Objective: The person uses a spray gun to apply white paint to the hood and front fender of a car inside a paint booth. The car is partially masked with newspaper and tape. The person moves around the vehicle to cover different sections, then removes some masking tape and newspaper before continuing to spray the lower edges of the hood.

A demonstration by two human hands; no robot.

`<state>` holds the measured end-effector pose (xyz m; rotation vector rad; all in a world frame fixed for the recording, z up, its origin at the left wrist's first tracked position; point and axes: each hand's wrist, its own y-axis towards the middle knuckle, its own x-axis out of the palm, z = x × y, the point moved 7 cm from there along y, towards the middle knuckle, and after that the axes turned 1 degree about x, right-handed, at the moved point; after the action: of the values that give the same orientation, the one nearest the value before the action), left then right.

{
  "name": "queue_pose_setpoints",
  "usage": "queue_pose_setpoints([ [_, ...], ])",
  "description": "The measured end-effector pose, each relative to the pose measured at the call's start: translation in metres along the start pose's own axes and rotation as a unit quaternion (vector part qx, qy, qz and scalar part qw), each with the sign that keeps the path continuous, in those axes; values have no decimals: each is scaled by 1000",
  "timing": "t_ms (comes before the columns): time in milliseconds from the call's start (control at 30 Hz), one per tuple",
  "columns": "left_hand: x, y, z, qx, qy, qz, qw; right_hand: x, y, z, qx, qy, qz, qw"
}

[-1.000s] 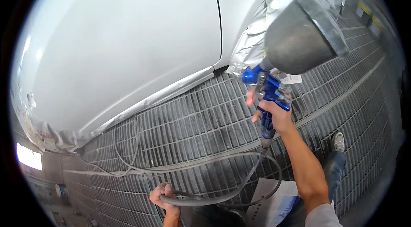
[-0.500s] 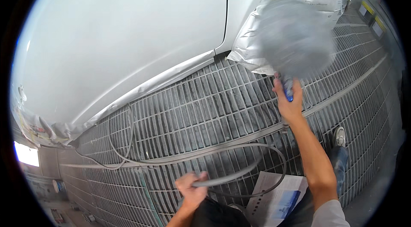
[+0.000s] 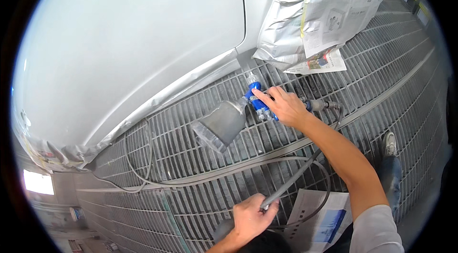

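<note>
My right hand (image 3: pixel 287 105) is closed around the handle of a blue spray gun (image 3: pixel 255 94). The gun's nozzle points up toward the lower edge of a white car body (image 3: pixel 143 38), with a pale haze in front of it. A grey, paint-stained cup (image 3: pixel 220 126) hangs off the gun to the left, tilted. From the handle's end a grey air hose (image 3: pixel 296 175) runs back down, and my left hand (image 3: pixel 254 215) is wrapped round it near the lower edge of the view.
Crumpled newspaper sheeting (image 3: pixel 334 19) covers the wheel area. Masking film (image 3: pixel 191 81) lines the sill. Loops of hose lie over the metal floor grating (image 3: pixel 191 205). A printed sheet (image 3: pixel 298 215) lies by my legs, and a shoe (image 3: pixel 390 144) stands at the right.
My right hand has swung the spray gun left and down, from in front of the covered wheel to beside the sill. My left hand has moved right with the hose.
</note>
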<state>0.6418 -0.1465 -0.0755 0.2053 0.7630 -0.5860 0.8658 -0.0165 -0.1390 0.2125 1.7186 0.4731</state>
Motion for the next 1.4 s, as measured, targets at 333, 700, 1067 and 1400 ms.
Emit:
queue_pose_setpoints([
  [333, 19, 4, 17, -38, -43, -65, 996, 61, -10, 56, 31, -59, -127, 990],
  [700, 21, 16, 4, -36, -12, 2, 999, -96, -25, 66, 84, 48, 49, 994],
  [1067, 77, 46, 55, 47, 31, -32, 998, -207, -73, 164, 7, 68, 199, 978],
  [1400, 156, 93, 166, -31, 131, 12, 991, -157, -59, 244, -181, 169, 83, 965],
])
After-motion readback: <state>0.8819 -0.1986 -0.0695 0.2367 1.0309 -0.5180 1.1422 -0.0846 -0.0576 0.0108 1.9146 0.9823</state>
